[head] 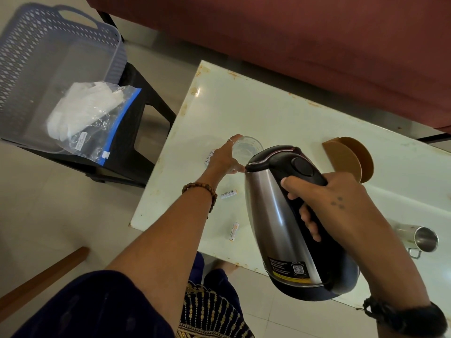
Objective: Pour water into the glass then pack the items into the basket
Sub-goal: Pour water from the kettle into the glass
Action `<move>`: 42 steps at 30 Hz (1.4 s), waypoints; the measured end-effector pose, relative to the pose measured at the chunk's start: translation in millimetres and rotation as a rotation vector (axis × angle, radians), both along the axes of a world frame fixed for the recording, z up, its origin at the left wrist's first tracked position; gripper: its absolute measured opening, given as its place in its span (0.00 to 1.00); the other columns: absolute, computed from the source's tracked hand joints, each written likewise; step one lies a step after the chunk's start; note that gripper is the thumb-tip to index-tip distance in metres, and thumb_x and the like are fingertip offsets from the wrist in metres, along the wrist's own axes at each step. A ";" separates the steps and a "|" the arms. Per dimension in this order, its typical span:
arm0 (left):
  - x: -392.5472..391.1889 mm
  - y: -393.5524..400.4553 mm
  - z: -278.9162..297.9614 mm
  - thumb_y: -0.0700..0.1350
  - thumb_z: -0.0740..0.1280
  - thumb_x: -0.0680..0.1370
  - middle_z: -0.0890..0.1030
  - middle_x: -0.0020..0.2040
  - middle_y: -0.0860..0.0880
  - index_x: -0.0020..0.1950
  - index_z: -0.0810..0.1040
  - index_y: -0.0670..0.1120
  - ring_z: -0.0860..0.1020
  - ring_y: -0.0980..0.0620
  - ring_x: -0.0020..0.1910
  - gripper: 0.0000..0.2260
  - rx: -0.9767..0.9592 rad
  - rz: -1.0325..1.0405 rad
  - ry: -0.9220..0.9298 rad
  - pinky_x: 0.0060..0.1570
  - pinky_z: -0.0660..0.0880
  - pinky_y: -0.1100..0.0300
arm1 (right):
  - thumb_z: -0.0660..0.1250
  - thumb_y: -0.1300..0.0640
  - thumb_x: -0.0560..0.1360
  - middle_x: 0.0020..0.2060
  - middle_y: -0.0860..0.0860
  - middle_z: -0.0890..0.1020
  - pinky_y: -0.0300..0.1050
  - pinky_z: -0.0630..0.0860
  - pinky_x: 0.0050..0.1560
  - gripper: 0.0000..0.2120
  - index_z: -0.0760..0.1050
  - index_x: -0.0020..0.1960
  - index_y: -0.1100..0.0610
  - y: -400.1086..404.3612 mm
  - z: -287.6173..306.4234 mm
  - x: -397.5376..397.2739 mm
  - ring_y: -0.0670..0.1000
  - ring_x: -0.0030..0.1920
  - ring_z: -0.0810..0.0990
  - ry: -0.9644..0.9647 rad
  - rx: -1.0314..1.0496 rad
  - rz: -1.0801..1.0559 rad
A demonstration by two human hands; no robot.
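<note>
A clear glass point(246, 148) stands upright on the white table point(256, 111); my left hand point(223, 158) grips its side. My right hand point(334, 198) grips the black handle of a steel electric kettle point(268, 215), which is tilted forward with its spout right at the glass rim. No stream of water can be made out. A grey-blue plastic basket point(31, 57) sits on a dark stool at the far left, apart from the table, with a zip bag of white material point(90, 118) lying over its near edge.
Three small batteries lie on the table: one point(209, 157) beside my left hand, one point(229, 193) under my wrist, one point(233, 231) near the front edge. Round brown coasters in a holder point(351, 159) stand right of the kettle. A steel mug point(419, 239) lies at right. A red sofa fills the background.
</note>
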State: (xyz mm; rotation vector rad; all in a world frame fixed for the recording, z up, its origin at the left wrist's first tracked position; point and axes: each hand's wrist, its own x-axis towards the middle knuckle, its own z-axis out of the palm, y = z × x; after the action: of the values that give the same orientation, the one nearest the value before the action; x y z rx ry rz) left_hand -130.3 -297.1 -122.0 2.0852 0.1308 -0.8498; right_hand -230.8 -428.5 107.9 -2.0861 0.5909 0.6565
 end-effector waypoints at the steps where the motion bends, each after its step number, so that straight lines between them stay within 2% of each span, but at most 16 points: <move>1: 0.3 0.3 0.5 0.35 0.74 0.66 0.70 0.69 0.46 0.72 0.58 0.53 0.67 0.52 0.50 0.41 -0.005 0.001 0.005 0.43 0.69 0.70 | 0.64 0.50 0.73 0.15 0.49 0.73 0.33 0.70 0.19 0.18 0.72 0.27 0.57 1.2 1.8 1.9 0.44 0.16 0.72 0.015 -0.003 -0.004; 3: 0.8 0.8 2.4 0.34 0.73 0.66 0.71 0.68 0.46 0.72 0.59 0.53 0.67 0.52 0.50 0.40 -0.028 0.023 0.027 0.32 0.69 0.80 | 0.66 0.53 0.73 0.17 0.50 0.72 0.35 0.68 0.17 0.15 0.74 0.31 0.61 -1.1 -1.6 3.5 0.46 0.15 0.69 0.044 0.029 -0.039; 4: 0.7 0.7 3.1 0.33 0.73 0.66 0.71 0.68 0.46 0.72 0.59 0.53 0.67 0.51 0.50 0.40 -0.038 0.033 0.032 0.26 0.67 0.82 | 0.66 0.56 0.72 0.19 0.53 0.71 0.35 0.66 0.16 0.13 0.75 0.34 0.64 -2.2 -2.6 5.9 0.48 0.15 0.67 0.076 0.059 -0.085; 6: 0.6 0.2 3.6 0.32 0.73 0.66 0.71 0.68 0.45 0.72 0.60 0.53 0.67 0.51 0.49 0.40 -0.046 0.039 0.028 0.23 0.66 0.82 | 0.66 0.59 0.72 0.20 0.55 0.69 0.35 0.65 0.16 0.11 0.74 0.37 0.67 -2.6 -2.5 9.3 0.48 0.14 0.64 0.146 0.105 -0.151; 10: 1.0 0.3 5.7 0.33 0.72 0.67 0.71 0.67 0.45 0.72 0.60 0.54 0.67 0.51 0.50 0.39 -0.044 0.043 0.039 0.25 0.70 0.77 | 0.65 0.59 0.74 0.17 0.52 0.68 0.32 0.64 0.16 0.10 0.72 0.36 0.62 -1.5 -3.1 11.1 0.46 0.13 0.64 0.199 0.123 -0.159; 12: 0.7 0.5 6.5 0.33 0.72 0.67 0.71 0.68 0.45 0.72 0.59 0.53 0.67 0.52 0.50 0.39 -0.033 0.033 0.029 0.26 0.69 0.79 | 0.65 0.60 0.74 0.18 0.53 0.67 0.33 0.63 0.16 0.08 0.73 0.39 0.64 0.1 -1.9 13.1 0.47 0.14 0.63 0.230 0.144 -0.193; 15: 0.2 -0.1 7.4 0.32 0.71 0.67 0.70 0.69 0.44 0.73 0.59 0.53 0.67 0.51 0.49 0.39 -0.038 0.031 0.022 0.27 0.67 0.82 | 0.66 0.58 0.72 0.19 0.53 0.69 0.34 0.64 0.16 0.11 0.74 0.38 0.68 -1.1 -3.7 10.3 0.47 0.14 0.64 0.162 0.097 -0.130; 17: 0.0 -0.2 7.5 0.31 0.70 0.68 0.70 0.69 0.43 0.73 0.59 0.52 0.67 0.51 0.47 0.39 -0.035 0.028 0.009 0.25 0.65 0.83 | 0.66 0.58 0.73 0.17 0.52 0.70 0.34 0.65 0.16 0.11 0.74 0.36 0.65 -0.3 -4.3 9.4 0.47 0.14 0.66 0.130 0.082 -0.094; 19: -0.3 0.1 7.6 0.31 0.70 0.68 0.69 0.69 0.44 0.73 0.59 0.52 0.67 0.51 0.47 0.39 -0.036 0.027 0.004 0.24 0.65 0.84 | 0.66 0.59 0.73 0.16 0.52 0.69 0.32 0.64 0.16 0.09 0.74 0.39 0.65 -0.7 -5.2 11.2 0.46 0.13 0.65 0.191 0.142 -0.172; 22: -0.5 0.0 8.6 0.31 0.71 0.68 0.69 0.70 0.44 0.73 0.59 0.52 0.67 0.51 0.48 0.39 -0.038 0.029 0.010 0.25 0.65 0.83 | 0.67 0.58 0.71 0.17 0.53 0.70 0.34 0.65 0.16 0.12 0.74 0.39 0.69 -0.5 -6.0 14.9 0.47 0.14 0.65 0.206 0.130 -0.165; 27: -0.1 0.8 9.3 0.31 0.71 0.68 0.71 0.68 0.44 0.72 0.60 0.53 0.68 0.50 0.46 0.38 -0.048 0.041 0.010 0.22 0.65 0.82 | 0.67 0.54 0.72 0.15 0.50 0.71 0.35 0.67 0.16 0.13 0.76 0.37 0.65 -1.9 -9.3 13.7 0.47 0.14 0.68 0.147 0.065 -0.094; 30: 0.1 0.2 10.0 0.31 0.70 0.68 0.72 0.66 0.44 0.72 0.60 0.52 0.68 0.50 0.45 0.38 -0.053 0.047 0.018 0.21 0.65 0.82 | 0.67 0.53 0.67 0.18 0.53 0.72 0.37 0.68 0.19 0.16 0.77 0.41 0.67 -2.0 -12.5 17.0 0.49 0.16 0.68 0.158 0.061 -0.111; 33: 0.0 0.6 10.5 0.32 0.70 0.69 0.72 0.65 0.43 0.72 0.60 0.53 0.69 0.53 0.40 0.37 -0.052 0.062 0.035 0.21 0.65 0.81 | 0.67 0.50 0.64 0.18 0.52 0.73 0.39 0.69 0.21 0.18 0.78 0.40 0.66 -2.0 -14.6 18.1 0.50 0.16 0.69 0.147 0.047 -0.088; 37: -0.1 0.9 9.4 0.33 0.70 0.70 0.73 0.64 0.42 0.72 0.60 0.55 0.70 0.52 0.40 0.36 -0.055 0.067 0.049 0.21 0.67 0.80 | 0.67 0.50 0.66 0.18 0.52 0.74 0.38 0.69 0.21 0.16 0.78 0.40 0.64 -3.4 -16.8 18.3 0.49 0.16 0.70 0.139 0.033 -0.076; 42: 0.8 0.6 8.9 0.34 0.70 0.70 0.74 0.59 0.45 0.72 0.60 0.55 0.69 0.58 0.32 0.36 -0.038 0.058 0.047 0.21 0.66 0.80 | 0.67 0.50 0.66 0.16 0.50 0.73 0.37 0.68 0.19 0.15 0.78 0.38 0.64 -2.3 -15.1 17.3 0.48 0.16 0.69 0.111 0.038 -0.076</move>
State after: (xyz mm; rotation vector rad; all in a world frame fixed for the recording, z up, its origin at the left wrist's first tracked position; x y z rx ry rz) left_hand -129.4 -296.5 -113.1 2.0173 0.1986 -0.8602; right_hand -213.5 -430.8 92.8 -1.9914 0.7113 0.7371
